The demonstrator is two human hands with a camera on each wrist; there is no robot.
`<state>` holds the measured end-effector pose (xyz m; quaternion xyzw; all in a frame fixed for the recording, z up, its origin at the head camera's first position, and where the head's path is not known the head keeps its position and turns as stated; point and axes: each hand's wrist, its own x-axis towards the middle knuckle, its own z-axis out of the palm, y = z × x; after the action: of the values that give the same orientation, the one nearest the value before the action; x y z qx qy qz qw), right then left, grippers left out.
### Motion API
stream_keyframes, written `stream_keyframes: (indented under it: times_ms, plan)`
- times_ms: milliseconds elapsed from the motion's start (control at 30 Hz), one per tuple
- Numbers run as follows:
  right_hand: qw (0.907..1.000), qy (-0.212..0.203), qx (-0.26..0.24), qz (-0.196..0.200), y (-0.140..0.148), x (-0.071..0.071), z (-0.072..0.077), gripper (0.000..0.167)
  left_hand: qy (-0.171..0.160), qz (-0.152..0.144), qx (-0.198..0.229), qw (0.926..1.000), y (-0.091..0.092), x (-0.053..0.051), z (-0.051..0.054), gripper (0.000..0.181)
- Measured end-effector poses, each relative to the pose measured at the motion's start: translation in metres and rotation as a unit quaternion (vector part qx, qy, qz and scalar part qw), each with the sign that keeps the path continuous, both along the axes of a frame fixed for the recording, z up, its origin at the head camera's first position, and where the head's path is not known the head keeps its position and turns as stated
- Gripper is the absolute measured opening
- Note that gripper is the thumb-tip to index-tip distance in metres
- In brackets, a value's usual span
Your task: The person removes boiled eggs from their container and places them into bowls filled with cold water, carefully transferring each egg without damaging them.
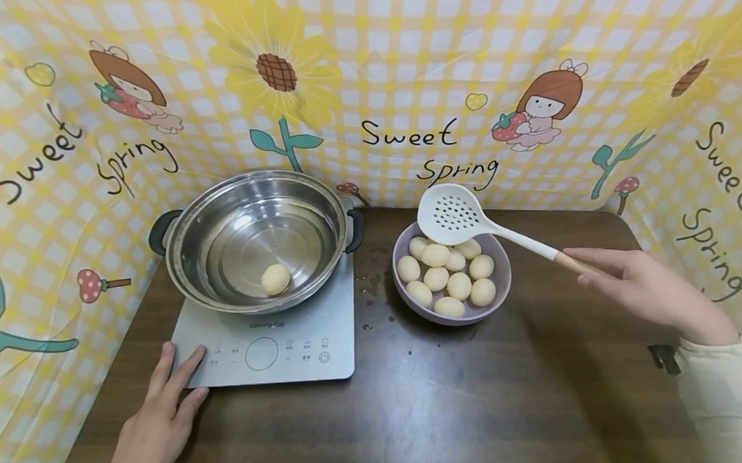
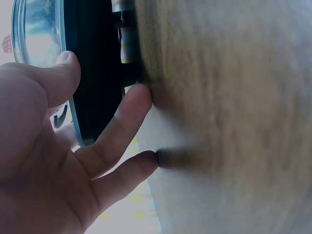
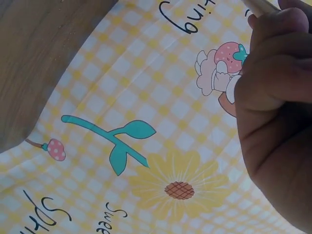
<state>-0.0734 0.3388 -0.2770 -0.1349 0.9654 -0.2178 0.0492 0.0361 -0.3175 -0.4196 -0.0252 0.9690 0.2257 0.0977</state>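
Observation:
My right hand (image 1: 647, 288) grips the wooden handle of a white slotted skimmer (image 1: 451, 214). The skimmer's head carries nothing and hangs over the back of a purple bowl (image 1: 506, 281) filled with several pale eggs (image 1: 459, 286). Left of the bowl, a wide steel pot (image 1: 198, 266) stands on a flat induction cooker (image 1: 341, 329). One egg (image 1: 276, 280) lies in the pot, in clear liquid. At the cooker's front left corner rests my left hand (image 1: 158, 420), fingers spread; the left wrist view has its thumb (image 2: 66, 75) against the cooker's edge and two fingertips low by the tabletop.
Drops of liquid (image 1: 371, 287) dot the brown table (image 1: 453, 407) between cooker and bowl. The pot has two black handles (image 1: 164, 232). A yellow checked cloth (image 1: 395, 65) hangs behind the table and along both sides. A small black object (image 1: 664, 359) lies near the right sleeve.

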Motion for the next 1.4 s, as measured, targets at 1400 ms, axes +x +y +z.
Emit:
stream_keyframes:
  times_ms: [1400]
  plan:
    - [0.9699, 0.053, -0.088, 0.22, -0.155, -0.05, 0.002, 0.042, 0.005, -0.001, -0.002, 1.0, 0.0, 0.0, 0.001, 0.061]
